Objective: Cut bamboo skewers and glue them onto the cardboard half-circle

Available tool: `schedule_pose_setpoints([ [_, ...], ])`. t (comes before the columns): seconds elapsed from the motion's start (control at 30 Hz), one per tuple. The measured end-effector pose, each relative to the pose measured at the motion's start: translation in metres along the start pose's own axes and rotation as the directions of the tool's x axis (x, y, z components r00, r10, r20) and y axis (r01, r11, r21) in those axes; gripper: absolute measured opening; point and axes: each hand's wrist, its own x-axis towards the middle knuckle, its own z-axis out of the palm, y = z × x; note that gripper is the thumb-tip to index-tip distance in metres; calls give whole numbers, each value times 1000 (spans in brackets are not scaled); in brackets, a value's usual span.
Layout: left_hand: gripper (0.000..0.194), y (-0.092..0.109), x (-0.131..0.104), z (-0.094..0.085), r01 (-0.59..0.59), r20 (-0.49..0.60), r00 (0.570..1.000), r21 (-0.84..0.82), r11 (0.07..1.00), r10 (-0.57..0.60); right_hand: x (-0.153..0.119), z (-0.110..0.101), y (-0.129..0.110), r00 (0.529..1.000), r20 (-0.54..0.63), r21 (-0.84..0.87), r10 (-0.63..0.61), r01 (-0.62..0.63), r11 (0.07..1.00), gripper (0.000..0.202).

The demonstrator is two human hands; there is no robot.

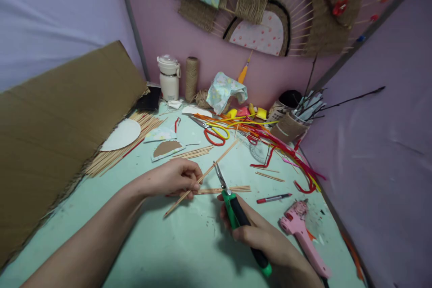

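Between the fingertips of my left hand (177, 176) is pinched a thin wooden skewer (224, 153), slanting up and to the right; it may be more than one stick. My right hand (258, 234) is wrapped round the green and black handles of a pair of cutting pliers (236, 210). The metal jaws point up at the skewer's middle; I cannot tell whether they touch it. Under the skewer, a small row of sticks (232, 190) lies flat on the pale green table (182, 249). Another bunch of sticks (195, 153) lies just beyond my left hand.
Left, a large cardboard sheet (64, 108) leans over a skewer pile (126, 148). Red-handled scissors (212, 135) and colourful pipe cleaners (266, 132) lie at the back. On the right are a marker (274, 198), a pink glue gun (305, 238) and a twig-filled container (290, 127).
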Motion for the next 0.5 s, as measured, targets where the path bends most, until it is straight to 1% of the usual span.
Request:
schedule_pose_setpoints([
  [0.1, 21, 2, 0, 0, 26, 20, 999, 36, 999, -27, 1, -1, 0, 999, 33, -25, 8, -7, 1000, 33],
  [0.23, 19, 5, 0, -3, 37, 46, 998, 83, 996, -41, 2, -2, 2, 999, 48, -15, 6, -5, 1000, 33],
  [0.37, 15, 10, 1, -8, 60, 90, 993, 137, 989, -73, 3, -3, 3, 998, 60, -4, 16, -15, 1000, 34],
  [0.5, 16, 14, 4, -16, 81, 121, 987, 193, 978, -105, 3, -3, 3, 998, 53, -3, 23, -23, 1000, 33],
])
